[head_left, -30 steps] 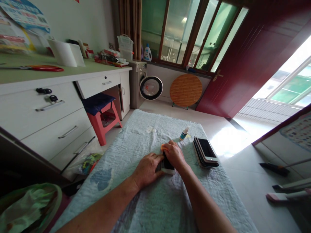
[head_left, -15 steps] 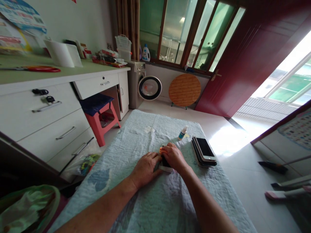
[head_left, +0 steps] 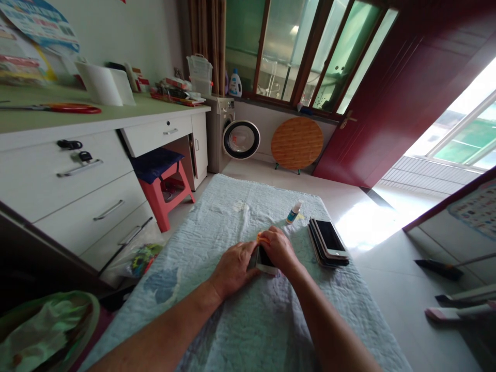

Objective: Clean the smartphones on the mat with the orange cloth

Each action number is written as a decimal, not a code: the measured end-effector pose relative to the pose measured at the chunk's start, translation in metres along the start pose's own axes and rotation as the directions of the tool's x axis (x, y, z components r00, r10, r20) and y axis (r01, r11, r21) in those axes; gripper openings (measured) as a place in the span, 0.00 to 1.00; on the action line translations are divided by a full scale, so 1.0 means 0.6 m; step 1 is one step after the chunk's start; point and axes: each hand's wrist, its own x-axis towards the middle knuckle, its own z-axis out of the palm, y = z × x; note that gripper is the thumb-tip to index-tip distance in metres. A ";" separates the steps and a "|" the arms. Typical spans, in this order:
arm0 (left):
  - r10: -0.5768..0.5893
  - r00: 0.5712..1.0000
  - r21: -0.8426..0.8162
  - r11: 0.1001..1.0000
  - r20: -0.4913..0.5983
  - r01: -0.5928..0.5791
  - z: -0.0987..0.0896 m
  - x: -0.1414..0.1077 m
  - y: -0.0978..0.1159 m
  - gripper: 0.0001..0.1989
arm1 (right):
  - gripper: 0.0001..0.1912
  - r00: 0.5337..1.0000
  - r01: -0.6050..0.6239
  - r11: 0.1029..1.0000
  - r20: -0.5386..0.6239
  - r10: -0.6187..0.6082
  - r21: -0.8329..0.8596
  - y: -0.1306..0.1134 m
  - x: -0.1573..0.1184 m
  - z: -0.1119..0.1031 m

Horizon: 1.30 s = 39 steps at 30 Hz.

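Observation:
A smartphone (head_left: 266, 264) with a dark screen and a pale lower end lies on the cloth-covered table (head_left: 232, 325). My left hand (head_left: 233, 266) is closed along its left edge, fingers and thumb pressing against it. Over the phone's upper part is my right hand (head_left: 279, 247), fingers bunched on a small orange cloth (head_left: 263, 238). Most of that cloth and the phone's top are hidden beneath the fingers. A small spray bottle (head_left: 293, 213) stands upright beyond my right hand. To the right, several phones or tablets (head_left: 328, 242) lie stacked, a white-framed one on top.
Left of the table are a red stool (head_left: 163, 199), a white desk (head_left: 89, 194) and a green-rimmed bin (head_left: 95, 315). Behind stand a washing machine (head_left: 219, 134) with its door open and a round wooden tabletop (head_left: 297, 143). Brushes (head_left: 439, 269) lie at right.
My right hand and the orange cloth have shifted slightly on the phone, exposing more of its dark screen. The left hand stays at the phone's edge. The whole view has shifted a little.

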 end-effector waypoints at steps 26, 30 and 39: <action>0.062 0.996 0.061 0.996 0.060 -0.066 0.002 0.006 -0.010 0.25 | 0.09 0.978 -0.159 0.986 -0.126 0.163 0.045 0.049 -0.046 -0.015; 0.102 0.993 0.023 0.994 0.054 -0.104 -0.001 0.007 -0.008 0.27 | 0.09 0.997 -0.044 0.996 -0.055 0.048 0.077 0.023 -0.053 -0.012; 0.125 0.990 0.036 0.991 0.063 -0.127 -0.005 0.007 -0.004 0.27 | 0.10 0.993 -0.079 0.996 -0.088 0.082 0.037 0.020 -0.038 -0.004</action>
